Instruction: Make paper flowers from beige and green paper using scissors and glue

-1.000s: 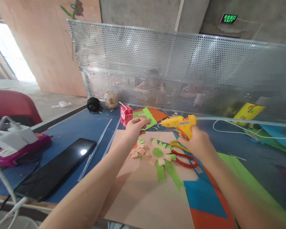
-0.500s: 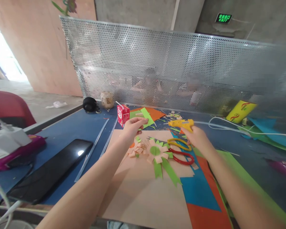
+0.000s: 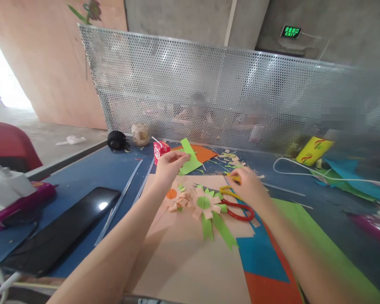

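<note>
My left hand [image 3: 168, 165] is raised over the table and pinches a bright green paper strip [image 3: 188, 157] between thumb and fingers. My right hand [image 3: 247, 188] is blurred, low over the yellow-and-red scissors [image 3: 237, 207], with a bit of yellow showing at its fingertips; I cannot make out what it grips. Below both hands lie a peach paper flower with a green centre and green ribbon tails [image 3: 206, 205] and a smaller peach flower with an orange centre [image 3: 176, 197], both on a peach sheet [image 3: 190, 261].
A red juice box [image 3: 160, 150], black phone [image 3: 63, 230], pink case with white charger [image 3: 15, 198], white cable [image 3: 291, 175] and yellow pack [image 3: 313, 150] lie on the blue table [image 3: 91, 177]. Coloured paper sheets [image 3: 262, 261] lie at right. People sit behind a perforated metal screen [image 3: 209, 84].
My right hand has come down from holding the yellow glue gun up to table level by the scissors; the gun no longer shows. My left hand lifted the green strip slightly.
</note>
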The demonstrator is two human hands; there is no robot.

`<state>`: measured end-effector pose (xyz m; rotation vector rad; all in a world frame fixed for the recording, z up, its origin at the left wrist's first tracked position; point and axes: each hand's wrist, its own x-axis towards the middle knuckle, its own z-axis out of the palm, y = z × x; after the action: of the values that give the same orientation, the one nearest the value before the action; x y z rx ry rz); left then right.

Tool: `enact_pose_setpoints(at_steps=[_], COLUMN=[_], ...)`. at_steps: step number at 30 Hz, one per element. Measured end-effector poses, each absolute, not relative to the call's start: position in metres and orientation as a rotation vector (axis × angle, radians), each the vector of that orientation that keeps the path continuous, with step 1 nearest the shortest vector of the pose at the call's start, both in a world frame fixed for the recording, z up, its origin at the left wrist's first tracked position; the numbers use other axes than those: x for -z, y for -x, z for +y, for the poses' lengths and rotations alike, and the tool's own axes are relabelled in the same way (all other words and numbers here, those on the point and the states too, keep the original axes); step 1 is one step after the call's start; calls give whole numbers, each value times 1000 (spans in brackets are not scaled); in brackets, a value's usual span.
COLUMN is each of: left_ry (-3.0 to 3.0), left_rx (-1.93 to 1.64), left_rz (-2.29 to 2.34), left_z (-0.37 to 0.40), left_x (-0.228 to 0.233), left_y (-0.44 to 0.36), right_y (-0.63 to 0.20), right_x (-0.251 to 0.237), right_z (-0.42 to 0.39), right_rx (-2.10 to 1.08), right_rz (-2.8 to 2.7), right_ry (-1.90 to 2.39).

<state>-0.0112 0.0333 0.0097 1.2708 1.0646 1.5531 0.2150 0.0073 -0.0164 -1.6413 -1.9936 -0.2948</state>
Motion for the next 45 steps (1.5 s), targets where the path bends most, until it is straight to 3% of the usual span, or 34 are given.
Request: enact_pose_setpoints(at_steps=[2, 10, 31, 45], left_ry=[-1262, -1224, -1189, -1231], left_rx=[-1553, -1573, -1579, -1512], left_rz=[1072, 1060, 1137, 1124], left_z=[34, 37, 34, 29], left_x=[-11, -15, -18, -17], left_y=[13, 14, 12, 6], right_y=[-195, -180, -188, -192], right_x=[20, 30, 22, 7], right_z=[0, -7, -9, -10], right_rx=[63, -220, -1038, -965], right_rz=[-2166, -2214, -1813, -1633], right_ry=[1482, 1521, 1295, 1112])
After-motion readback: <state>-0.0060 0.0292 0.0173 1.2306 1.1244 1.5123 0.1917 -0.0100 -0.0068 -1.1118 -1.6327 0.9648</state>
